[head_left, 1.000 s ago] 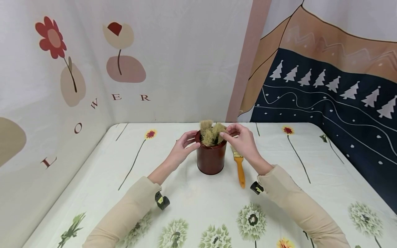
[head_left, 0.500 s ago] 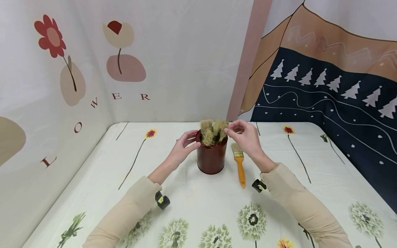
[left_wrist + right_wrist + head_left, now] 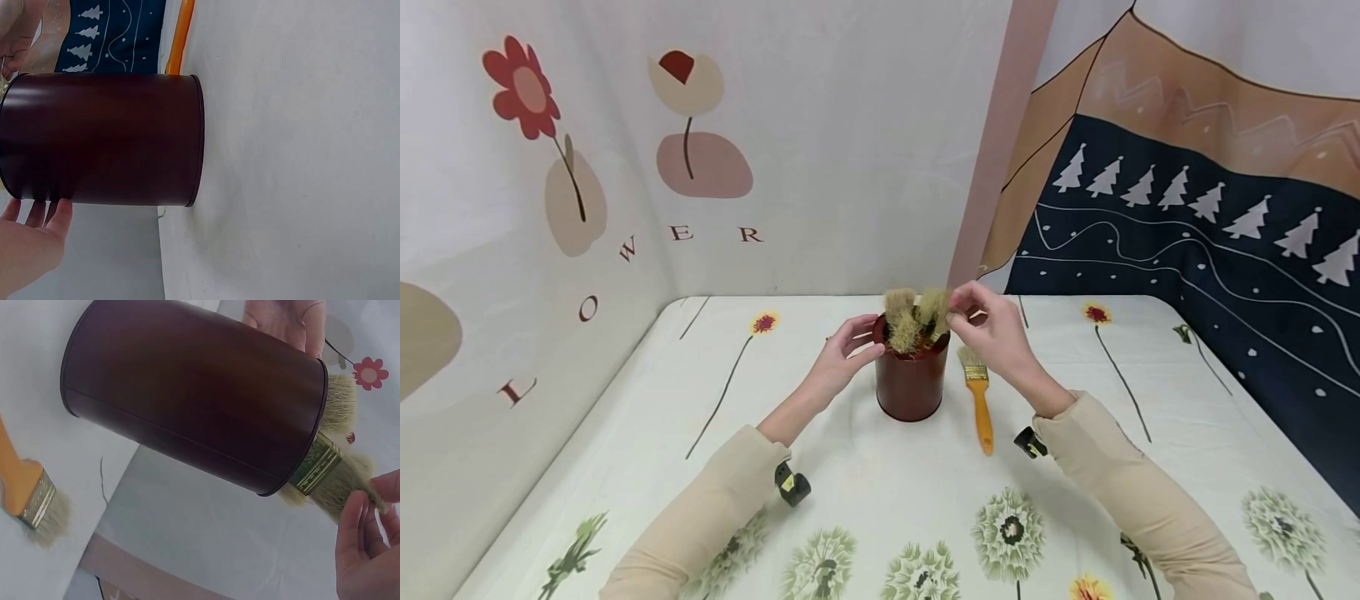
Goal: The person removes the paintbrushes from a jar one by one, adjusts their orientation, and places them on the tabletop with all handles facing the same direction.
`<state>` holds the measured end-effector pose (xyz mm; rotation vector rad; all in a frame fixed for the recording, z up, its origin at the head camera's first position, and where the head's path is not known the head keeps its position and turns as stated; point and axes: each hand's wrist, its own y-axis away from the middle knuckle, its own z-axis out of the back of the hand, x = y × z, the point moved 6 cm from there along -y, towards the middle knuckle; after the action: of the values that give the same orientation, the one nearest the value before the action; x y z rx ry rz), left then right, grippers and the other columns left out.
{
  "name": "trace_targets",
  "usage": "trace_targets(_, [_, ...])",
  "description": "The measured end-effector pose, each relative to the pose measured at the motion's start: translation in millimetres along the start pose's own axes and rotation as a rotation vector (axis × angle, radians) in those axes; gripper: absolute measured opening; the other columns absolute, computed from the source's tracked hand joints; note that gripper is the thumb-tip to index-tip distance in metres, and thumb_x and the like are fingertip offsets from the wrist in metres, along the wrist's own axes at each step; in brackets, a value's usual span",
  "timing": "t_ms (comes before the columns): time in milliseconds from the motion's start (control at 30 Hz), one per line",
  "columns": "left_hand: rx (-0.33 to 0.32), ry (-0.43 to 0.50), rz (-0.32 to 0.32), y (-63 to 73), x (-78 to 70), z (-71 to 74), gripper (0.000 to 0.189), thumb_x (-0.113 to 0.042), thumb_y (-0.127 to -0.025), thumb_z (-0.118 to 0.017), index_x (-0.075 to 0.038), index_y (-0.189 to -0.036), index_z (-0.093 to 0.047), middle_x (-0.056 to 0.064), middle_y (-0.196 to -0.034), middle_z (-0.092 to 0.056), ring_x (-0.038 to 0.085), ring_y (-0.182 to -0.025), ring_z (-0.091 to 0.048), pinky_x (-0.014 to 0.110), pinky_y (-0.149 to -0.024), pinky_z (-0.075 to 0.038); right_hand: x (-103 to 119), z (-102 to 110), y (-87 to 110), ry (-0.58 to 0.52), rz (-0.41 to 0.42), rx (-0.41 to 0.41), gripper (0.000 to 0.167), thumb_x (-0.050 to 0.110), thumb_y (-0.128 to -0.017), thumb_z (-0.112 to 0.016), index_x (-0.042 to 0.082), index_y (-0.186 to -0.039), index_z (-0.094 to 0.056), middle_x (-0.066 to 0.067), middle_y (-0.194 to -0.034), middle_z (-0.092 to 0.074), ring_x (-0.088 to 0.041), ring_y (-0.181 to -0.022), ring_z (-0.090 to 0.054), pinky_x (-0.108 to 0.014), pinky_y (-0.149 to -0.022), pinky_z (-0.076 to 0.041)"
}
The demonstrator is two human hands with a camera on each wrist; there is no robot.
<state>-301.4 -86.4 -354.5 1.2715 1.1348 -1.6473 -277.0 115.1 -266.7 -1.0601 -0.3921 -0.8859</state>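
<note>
A dark red-brown cylindrical container [image 3: 910,385] stands upright on the table, several brushes in it with pale bristles upward. My left hand [image 3: 838,357] lies against its left side near the rim; in the left wrist view, the left fingertips [image 3: 60,215] touch the wall. At the rim's right side, my right hand [image 3: 997,332] pinches the bristle tips of a paintbrush [image 3: 317,465]. The right wrist view shows this brush's metal ferrule just out of the container's mouth; its handle is hidden inside. Another bristle tuft [image 3: 900,305] stands at the rim's back left.
An orange-handled paintbrush [image 3: 981,408] lies on the table just right of the container, bristles pointing away from me. The flower-printed cloth [image 3: 865,483] covers the table. Printed fabric walls [image 3: 850,167] rise behind and at both sides.
My right hand has shifted slightly right and up at the rim, and the brush in its fingers now stands more upright. The left hand and the container have stayed in place.
</note>
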Motion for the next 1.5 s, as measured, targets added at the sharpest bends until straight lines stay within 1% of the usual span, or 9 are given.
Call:
trace_targets(133, [0.009,0.009,0.007,1.5,-5.1,-1.2,0.050,-0.010,-0.087,-0.057,-0.005,-0.132,-0.035,0.012,-0.131,-0.037,0.023,-0.120,-0.035,0.036,-0.094,-0.035,4.7,-3.7,-1.2,0.044,0.062,0.065,0.020,-0.004,-0.080,-0.050,0.007,-0.089,-0.063,0.001,-0.078,-0.055,-0.012,-0.065,-0.048,-0.025,-0.055,-0.044])
trace_targets(300, [0.010,-0.009,0.012,8.1,-20.5,-5.3,0.050,-0.008,-0.088,-0.055,-0.002,-0.132,-0.034,0.015,-0.131,-0.037,0.026,-0.120,-0.034,0.037,-0.094,-0.035,5.9,-4.9,-3.1,0.093,0.054,0.133,0.034,-0.005,-0.079,-0.044,0.008,-0.102,-0.066,0.001,-0.074,-0.051,-0.013,-0.060,-0.042,-0.026,-0.050,-0.036])
trace_targets(433, [0.002,-0.010,0.003,4.2,-10.1,-2.6,0.050,-0.014,-0.086,-0.058,-0.007,-0.131,-0.036,0.011,-0.130,-0.039,0.022,-0.119,-0.036,0.036,-0.093,-0.036,5.0,-5.5,-4.2,0.106,0.005,0.178,0.040,-0.002,-0.081,-0.043,0.009,-0.115,-0.060,-0.002,-0.073,-0.048,-0.015,-0.059,-0.042,-0.027,-0.050,-0.036])
trace_targets(600, [-0.009,-0.019,-0.014,0.1,0.9,0.3,0.051,-0.021,-0.085,-0.061,-0.011,-0.130,-0.039,0.006,-0.128,-0.041,0.018,-0.117,-0.038,0.034,-0.092,-0.037,3.4,-5.3,-4.5,0.094,-0.033,0.198,0.045,-0.001,-0.082,-0.042,0.009,-0.125,-0.051,-0.005,-0.089,-0.054,-0.016,-0.060,-0.043,-0.028,-0.051,-0.039])
trace_targets(733, [-0.011,-0.021,-0.017,0.1,1.6,0.1,0.052,-0.024,-0.084,-0.062,-0.012,-0.129,-0.039,0.005,-0.128,-0.042,0.018,-0.117,-0.038,0.033,-0.092,-0.038,3.2,-1.7,-6.7,0.010,-0.031,0.160,0.047,-0.004,-0.083,-0.041,0.010,-0.128,-0.047,-0.006,-0.084,-0.052,-0.016,-0.060,-0.045,-0.026,-0.051,-0.040])
trace_targets(900, [-0.014,-0.024,-0.007,0.3,1.3,0.2,0.053,-0.024,-0.084,-0.062,-0.012,-0.130,-0.039,0.005,-0.128,-0.042,0.017,-0.117,-0.038,0.032,-0.092,-0.038,5.2,9.3,-12.0,-0.099,-0.022,0.062,0.037,-0.006,-0.085,-0.044,0.008,-0.119,-0.052,-0.006,-0.079,-0.046,-0.017,-0.069,-0.043,-0.022,-0.053,-0.039])
trace_targets(1233, [-0.024,-0.022,0.015,0.6,1.3,0.4,0.052,-0.021,-0.084,-0.061,-0.012,-0.130,-0.039,0.006,-0.128,-0.041,0.018,-0.118,-0.038,0.033,-0.091,-0.038,33.0,23.3,-9.3,-0.110,-0.015,0.032,0.025,-0.006,-0.086,-0.049,-0.006,-0.111,-0.049,-0.014,-0.088,-0.051,-0.020,-0.079,-0.052,-0.019,-0.069,-0.048])
trace_targets(1367, [-0.027,-0.021,0.016,-0.2,2.2,0.5,0.051,-0.022,-0.084,-0.062,-0.012,-0.129,-0.039,0.005,-0.128,-0.042,0.017,-0.117,-0.038,0.032,-0.091,-0.039,31.6,27.8,-10.6,-0.141,-0.032,0.003,0.023,-0.006,-0.086,-0.049,-0.007,-0.110,-0.049,-0.016,-0.094,-0.052,-0.023,-0.082,-0.057,-0.023,-0.071,-0.049])
trace_targets(1500, [-0.023,-0.022,0.004,-0.2,2.2,0.6,0.052,-0.022,-0.084,-0.061,-0.012,-0.130,-0.039,0.005,-0.128,-0.042,0.018,-0.117,-0.038,0.033,-0.091,-0.039,18.2,32.9,-14.2,-0.215,-0.038,-0.038,0.022,-0.005,-0.086,-0.051,-0.008,-0.108,-0.050,-0.015,-0.095,-0.053,-0.018,-0.081,-0.060,-0.024,-0.071,-0.049])
